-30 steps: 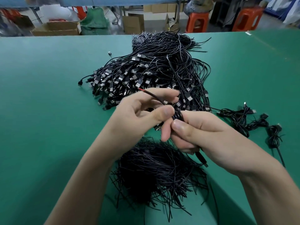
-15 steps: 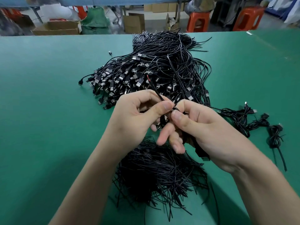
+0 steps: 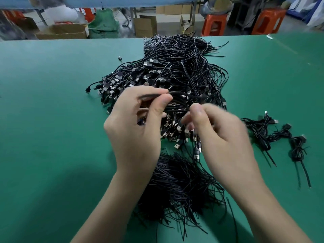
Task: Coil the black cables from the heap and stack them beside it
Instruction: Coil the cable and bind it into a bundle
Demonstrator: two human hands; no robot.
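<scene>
- Head cam: left hand (image 3: 133, 130) pinches a black cable (image 3: 185, 95) between thumb and forefinger, above the heap (image 3: 175, 72) mid-table.
- Right hand (image 3: 222, 137) is blurry, fingers curled; can't tell its grip.
- Coiled cables (image 3: 273, 134) lie toward the green table (image 3: 43, 120)'s right edge.

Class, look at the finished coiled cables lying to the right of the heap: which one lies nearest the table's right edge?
The coiled cable farthest right, with two straight ends trailing toward the camera. The other coiled cables lie between it and the heap.
</scene>
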